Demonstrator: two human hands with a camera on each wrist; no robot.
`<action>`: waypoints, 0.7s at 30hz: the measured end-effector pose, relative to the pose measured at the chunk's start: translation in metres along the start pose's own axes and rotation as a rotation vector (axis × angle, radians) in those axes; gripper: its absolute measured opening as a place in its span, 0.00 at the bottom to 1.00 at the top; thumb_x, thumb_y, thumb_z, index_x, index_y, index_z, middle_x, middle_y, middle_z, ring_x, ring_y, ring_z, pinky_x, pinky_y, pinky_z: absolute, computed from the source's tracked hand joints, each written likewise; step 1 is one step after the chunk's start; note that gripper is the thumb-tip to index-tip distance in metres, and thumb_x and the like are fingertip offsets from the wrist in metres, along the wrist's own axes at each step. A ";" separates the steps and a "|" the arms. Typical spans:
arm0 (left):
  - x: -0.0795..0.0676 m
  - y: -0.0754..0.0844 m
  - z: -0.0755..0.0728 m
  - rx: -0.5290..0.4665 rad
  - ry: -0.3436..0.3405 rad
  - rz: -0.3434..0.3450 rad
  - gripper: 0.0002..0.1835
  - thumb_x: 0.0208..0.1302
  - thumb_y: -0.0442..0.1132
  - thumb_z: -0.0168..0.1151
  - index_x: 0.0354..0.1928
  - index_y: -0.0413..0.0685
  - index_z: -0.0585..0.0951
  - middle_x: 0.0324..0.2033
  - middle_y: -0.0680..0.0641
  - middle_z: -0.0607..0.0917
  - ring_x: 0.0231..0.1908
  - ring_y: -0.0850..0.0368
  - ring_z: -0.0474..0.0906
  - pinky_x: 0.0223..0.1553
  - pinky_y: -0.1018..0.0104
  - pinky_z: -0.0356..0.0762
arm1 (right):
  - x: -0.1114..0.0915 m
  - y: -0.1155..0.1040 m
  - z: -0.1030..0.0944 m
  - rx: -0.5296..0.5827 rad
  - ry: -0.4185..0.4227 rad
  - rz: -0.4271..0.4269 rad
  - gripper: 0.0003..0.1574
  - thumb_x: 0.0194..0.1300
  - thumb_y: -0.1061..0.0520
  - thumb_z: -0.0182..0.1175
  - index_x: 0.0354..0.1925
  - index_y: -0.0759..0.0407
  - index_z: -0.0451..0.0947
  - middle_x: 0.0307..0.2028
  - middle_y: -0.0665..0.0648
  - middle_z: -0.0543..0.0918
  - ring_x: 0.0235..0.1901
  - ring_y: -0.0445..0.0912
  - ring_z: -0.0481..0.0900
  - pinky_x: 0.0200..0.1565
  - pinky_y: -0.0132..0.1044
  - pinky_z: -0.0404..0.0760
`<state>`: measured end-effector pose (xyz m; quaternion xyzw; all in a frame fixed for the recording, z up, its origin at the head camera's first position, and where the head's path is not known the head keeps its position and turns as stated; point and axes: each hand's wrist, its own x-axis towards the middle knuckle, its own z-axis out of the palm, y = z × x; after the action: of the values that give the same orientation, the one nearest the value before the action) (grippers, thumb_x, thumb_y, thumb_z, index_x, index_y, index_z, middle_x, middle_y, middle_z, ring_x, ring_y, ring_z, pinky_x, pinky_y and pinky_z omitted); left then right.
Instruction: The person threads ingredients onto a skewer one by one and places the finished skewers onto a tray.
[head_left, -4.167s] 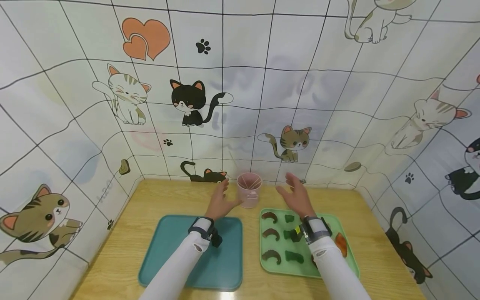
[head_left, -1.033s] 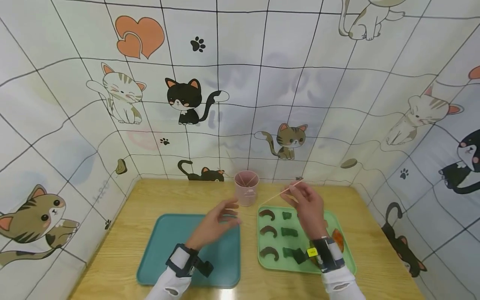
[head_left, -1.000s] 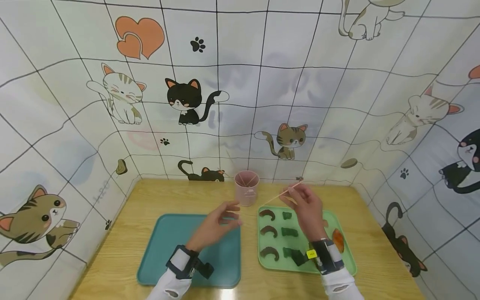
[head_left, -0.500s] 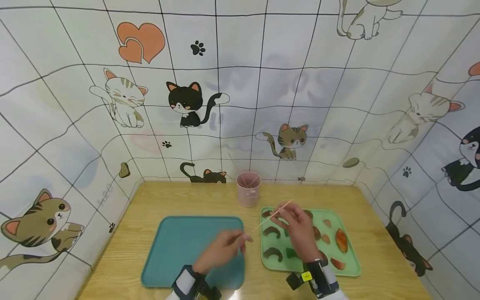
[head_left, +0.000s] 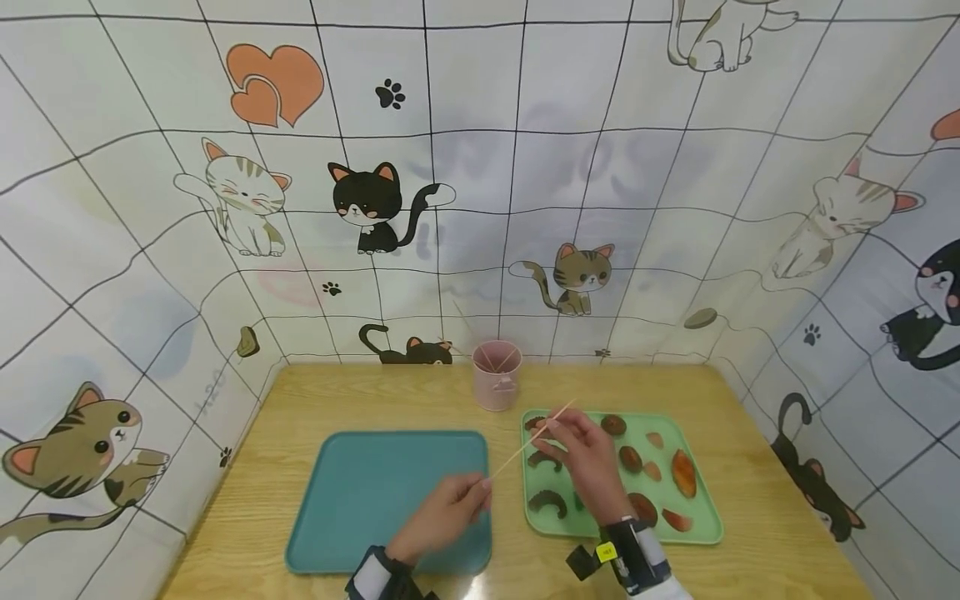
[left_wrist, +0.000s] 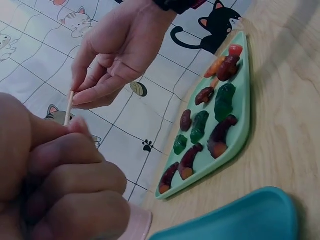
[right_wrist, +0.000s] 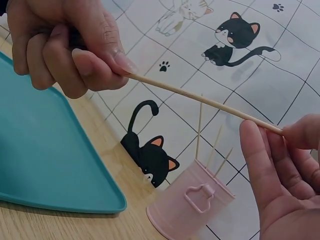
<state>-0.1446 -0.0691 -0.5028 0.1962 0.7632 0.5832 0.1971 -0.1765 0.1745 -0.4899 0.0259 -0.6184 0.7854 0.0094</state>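
Observation:
A thin wooden skewer (head_left: 517, 454) slants between my two hands, above the gap between the trays. The left hand (head_left: 446, 512) pinches its lower end between thumb and forefinger, other fingers curled under, over the teal tray (head_left: 375, 475). Near the upper end, the right hand (head_left: 588, 467) pinches it with thumb and fingertips, over the light green tray (head_left: 701, 529). In the right wrist view the skewer (right_wrist: 185, 94) is bare between the hands. Rows of curved dark pieces (head_left: 547, 500), green pieces (left_wrist: 200, 126), brown rounded pieces (head_left: 630, 458) and orange pieces (head_left: 683, 473) lie on the green tray.
Behind the trays stands a pink bucket (head_left: 495, 392) with several thin skewers (right_wrist: 200, 127) leaning in it. A wall covering (head_left: 480, 200) printed with cats encloses the wooden table (head_left: 315, 392) at the back and sides.
Both hands were empty near the bucket at first. Later the right hand held the skewer, and it has since come lower. The left hand has closed in and taken the skewer's other end.

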 end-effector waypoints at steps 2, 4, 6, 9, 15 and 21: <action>-0.002 0.000 0.001 -0.007 0.022 -0.012 0.24 0.83 0.47 0.45 0.33 0.33 0.75 0.17 0.55 0.66 0.16 0.64 0.58 0.20 0.70 0.57 | 0.000 0.000 0.002 -0.005 -0.004 0.005 0.25 0.74 0.55 0.63 0.54 0.75 0.70 0.49 0.60 0.86 0.53 0.54 0.86 0.55 0.46 0.85; -0.004 0.000 0.002 -0.018 0.038 -0.022 0.26 0.83 0.48 0.45 0.30 0.33 0.73 0.17 0.55 0.65 0.16 0.64 0.58 0.21 0.70 0.58 | 0.001 -0.001 0.004 -0.013 -0.016 0.000 0.24 0.73 0.55 0.63 0.54 0.74 0.71 0.48 0.61 0.86 0.52 0.54 0.87 0.54 0.47 0.85; -0.006 0.000 0.002 -0.040 0.047 -0.039 0.27 0.82 0.50 0.46 0.28 0.35 0.71 0.16 0.56 0.64 0.16 0.63 0.58 0.21 0.70 0.58 | 0.002 -0.002 0.005 -0.034 -0.038 -0.009 0.24 0.74 0.54 0.63 0.54 0.74 0.72 0.48 0.64 0.85 0.50 0.52 0.88 0.53 0.47 0.85; -0.010 0.002 0.001 -0.093 0.051 -0.080 0.27 0.82 0.51 0.46 0.25 0.41 0.68 0.15 0.56 0.63 0.15 0.63 0.57 0.19 0.69 0.57 | 0.003 -0.005 0.006 -0.081 -0.080 -0.023 0.24 0.74 0.52 0.62 0.56 0.70 0.74 0.48 0.66 0.84 0.48 0.50 0.88 0.53 0.47 0.85; -0.012 0.000 -0.004 -0.172 0.067 -0.132 0.25 0.82 0.52 0.46 0.24 0.48 0.67 0.14 0.58 0.62 0.14 0.63 0.56 0.16 0.71 0.57 | 0.011 -0.012 0.004 -0.241 -0.119 -0.016 0.24 0.77 0.51 0.58 0.61 0.67 0.75 0.50 0.70 0.83 0.49 0.53 0.88 0.52 0.42 0.86; -0.014 -0.008 -0.010 -0.228 0.111 -0.179 0.23 0.82 0.50 0.46 0.24 0.49 0.67 0.14 0.58 0.61 0.11 0.64 0.55 0.13 0.72 0.55 | 0.031 -0.005 -0.012 -0.398 -0.103 -0.040 0.24 0.78 0.50 0.58 0.62 0.64 0.74 0.51 0.71 0.83 0.50 0.57 0.87 0.51 0.38 0.86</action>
<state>-0.1385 -0.0865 -0.5067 0.0710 0.7163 0.6561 0.2268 -0.2071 0.1865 -0.4863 0.0761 -0.7603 0.6451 -0.0016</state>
